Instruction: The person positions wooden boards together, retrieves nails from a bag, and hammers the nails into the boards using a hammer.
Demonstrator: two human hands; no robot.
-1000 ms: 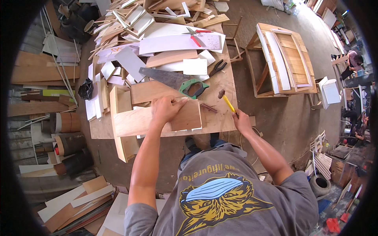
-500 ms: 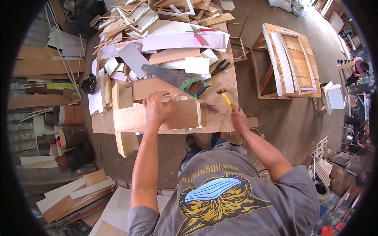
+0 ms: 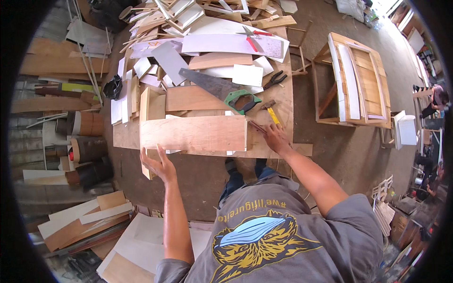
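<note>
A long plywood board [image 3: 193,133] lies across a partly built wooden frame [image 3: 146,113] at the near edge of the worktable. My left hand [image 3: 161,165] is open, fingers apart, by the board's near left corner. Just past the board's right end, my right hand [image 3: 276,138] closes its fingertips at the end of some thin brown sticks [image 3: 257,126]; its palm side is hidden. Beside those fingers lies a hammer [image 3: 272,113] with a yellow handle, its lower end near the hand. A handsaw [image 3: 207,87] with a green handle rests behind the board.
Dark-handled pliers [image 3: 275,80] and red-handled snips [image 3: 252,41] lie farther back among piled wood offcuts [image 3: 165,23]. A wooden table-like piece [image 3: 361,80] stands on the floor to the right. Stacked boards [image 3: 87,221] lie at lower left. Another person [image 3: 436,99] is at far right.
My left hand has moved off the board's top to its near left corner. My right hand has let the hammer down on the table and shifted left to the brown sticks.
</note>
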